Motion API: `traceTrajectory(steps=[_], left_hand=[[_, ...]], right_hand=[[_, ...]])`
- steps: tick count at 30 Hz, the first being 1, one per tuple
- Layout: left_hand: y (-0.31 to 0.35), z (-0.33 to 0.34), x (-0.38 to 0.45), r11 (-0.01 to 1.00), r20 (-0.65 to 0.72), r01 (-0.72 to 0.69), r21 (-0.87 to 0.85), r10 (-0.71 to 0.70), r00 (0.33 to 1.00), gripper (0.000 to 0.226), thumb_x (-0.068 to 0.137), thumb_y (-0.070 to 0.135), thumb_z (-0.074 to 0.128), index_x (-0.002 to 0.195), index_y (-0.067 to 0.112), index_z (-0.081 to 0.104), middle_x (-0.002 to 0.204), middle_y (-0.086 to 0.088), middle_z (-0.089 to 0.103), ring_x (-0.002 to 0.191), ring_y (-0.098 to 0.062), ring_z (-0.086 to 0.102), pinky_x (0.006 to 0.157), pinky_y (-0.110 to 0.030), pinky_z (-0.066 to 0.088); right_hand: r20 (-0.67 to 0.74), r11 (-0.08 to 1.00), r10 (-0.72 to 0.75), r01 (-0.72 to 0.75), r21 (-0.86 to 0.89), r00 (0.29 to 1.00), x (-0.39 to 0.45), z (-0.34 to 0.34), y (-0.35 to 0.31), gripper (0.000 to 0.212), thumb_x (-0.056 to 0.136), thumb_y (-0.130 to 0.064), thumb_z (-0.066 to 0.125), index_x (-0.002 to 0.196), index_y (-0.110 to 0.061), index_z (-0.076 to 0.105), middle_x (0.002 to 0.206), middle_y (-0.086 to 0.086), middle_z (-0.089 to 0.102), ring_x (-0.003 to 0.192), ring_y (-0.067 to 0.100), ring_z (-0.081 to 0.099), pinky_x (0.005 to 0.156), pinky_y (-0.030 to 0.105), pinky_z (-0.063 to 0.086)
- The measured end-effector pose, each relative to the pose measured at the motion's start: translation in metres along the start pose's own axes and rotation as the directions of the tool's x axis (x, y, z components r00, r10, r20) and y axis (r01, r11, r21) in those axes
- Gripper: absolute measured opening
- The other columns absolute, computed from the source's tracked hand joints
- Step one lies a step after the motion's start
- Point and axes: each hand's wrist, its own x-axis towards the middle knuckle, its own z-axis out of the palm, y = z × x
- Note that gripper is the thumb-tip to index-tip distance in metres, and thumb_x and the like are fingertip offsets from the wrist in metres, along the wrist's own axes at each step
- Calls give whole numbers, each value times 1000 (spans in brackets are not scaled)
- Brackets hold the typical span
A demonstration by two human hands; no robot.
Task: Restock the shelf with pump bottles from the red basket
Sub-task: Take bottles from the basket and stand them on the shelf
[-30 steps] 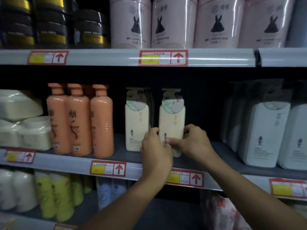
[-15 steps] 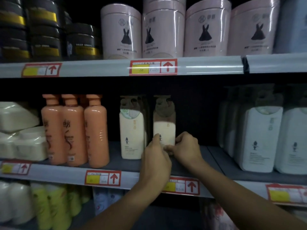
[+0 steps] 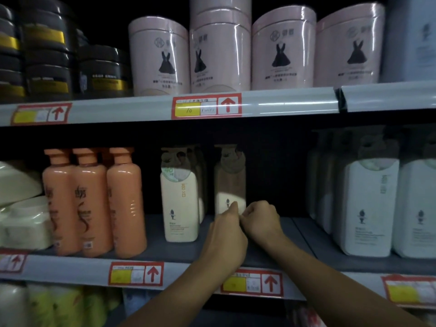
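A cream pump bottle (image 3: 230, 182) stands upright deep on the middle shelf (image 3: 179, 252), mostly in shadow, to the right of a matching cream bottle (image 3: 180, 204). My left hand (image 3: 226, 234) reaches in from below and holds the bottle's lower front with its fingertips. My right hand (image 3: 259, 220), fingers curled, holds the bottle's lower right corner beside the left. Both hands hide the bottle's base. The red basket is out of view.
Three orange pump bottles (image 3: 94, 201) stand at the left, white tubs (image 3: 21, 218) beyond them. White bottles (image 3: 370, 208) fill the right of the shelf, with a dark gap between. Pink canisters (image 3: 221, 50) and dark jars (image 3: 47, 50) sit above.
Both hands have pushed the cream bottle from the shelf's front back into the shadow. The camera has tilted so that the shelves sit lower in view.
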Motion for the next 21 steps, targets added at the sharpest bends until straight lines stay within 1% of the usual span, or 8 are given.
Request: traceTrajectory(steps=[3,6,9,11,14,17,19,21], left_hand=[[-8,-1,-2,1000,-39,13,24,-12,999,62,97,7,43,156,19,30,118,-13,66,108,-30,63,81,-37,49],[-11,-4,-3,999,-8,14,41,-14,1000,66,95,7,46,158,18,28,120,-14,66,109,-30,63,87,-38,52],[-10,-5,4,998,7,55,44,-55,998,66,95,8,46,158,13,26,120,-17,65,109,-33,64,88,-40,53],[-10,-6,8,996,27,72,47,-74,997,63,96,10,46,157,10,27,123,-18,64,112,-34,63,90,-40,52],[-10,-11,7,995,91,96,32,-99,991,60,97,12,45,155,9,29,129,-19,61,117,-35,61,96,-41,51],[-8,-16,4,994,163,110,11,-110,980,66,97,12,43,159,13,20,141,-17,55,125,-33,56,103,-40,48],[-5,-22,-2,997,187,79,-21,-74,980,66,99,12,42,160,17,17,149,-14,49,132,-30,51,108,-36,44],[-1,-31,-12,997,163,16,-72,-4,987,58,101,11,41,157,19,26,145,-12,53,129,-27,54,105,-33,45]], right_hand=[[-1,1000,3,-3,8,1000,6,3,-1,34,82,-32,82,94,-5,66,90,8,70,84,24,69,72,34,59],[-1,999,34,-34,30,999,10,4,-1,44,77,-37,87,95,-9,58,94,10,70,83,30,73,71,39,62],[-4,1000,18,-18,-5,1000,9,9,-1,32,82,-31,84,94,-8,65,95,11,73,87,27,71,69,33,57],[-1,1000,12,-12,-17,1000,10,10,0,30,85,-31,83,96,-8,67,96,10,72,90,26,70,68,30,52],[25,999,28,-27,-21,999,13,5,-2,27,87,-28,80,99,-7,71,95,10,73,91,25,71,73,31,55],[45,999,49,-48,-26,998,8,-2,-3,23,90,-24,77,104,-7,70,102,10,74,90,24,69,76,30,56],[72,997,6,0,-81,997,-3,-8,-7,28,90,-26,76,111,-10,67,104,6,72,92,20,66,79,31,56],[84,979,-105,118,-168,991,-21,-15,-13,34,92,-31,72,120,-14,62,108,4,72,98,22,68,84,37,58]])
